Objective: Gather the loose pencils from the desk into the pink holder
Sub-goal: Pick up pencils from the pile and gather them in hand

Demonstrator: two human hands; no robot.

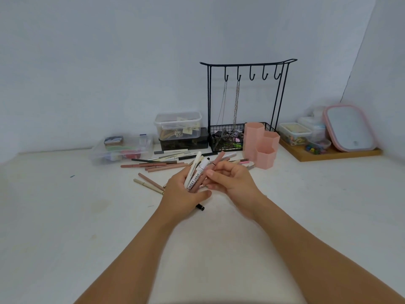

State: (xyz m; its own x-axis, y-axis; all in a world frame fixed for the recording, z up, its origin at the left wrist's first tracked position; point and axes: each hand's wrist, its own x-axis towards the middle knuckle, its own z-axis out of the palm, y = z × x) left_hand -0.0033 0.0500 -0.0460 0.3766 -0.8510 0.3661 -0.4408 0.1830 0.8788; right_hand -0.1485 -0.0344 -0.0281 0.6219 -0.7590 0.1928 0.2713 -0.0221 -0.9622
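pencils are being bunched above the desk [65, 216]: a small bundle [195, 175] is gripped in the left hand [182, 194], fingers curled round it, while one pinkish pencil [215, 163] is pinched between thumb and fingers of the right hand [230, 181] and is laid against the bundle. many loose pencils [157, 165] are seen scattered on the desk behind the hands, with a few more [149, 183] left of the left hand. the pink holder [260, 143], three hexagonal cups, is stood just to the right of the scatter, and no pencils are seen standing up out of it. the step is judged best done by squaring the tips together and keeping the grip firm, so that nothing is dropped before the cups are reached. "sweet mint" is read on one white barrel [194, 182]; other print is too small to be read.
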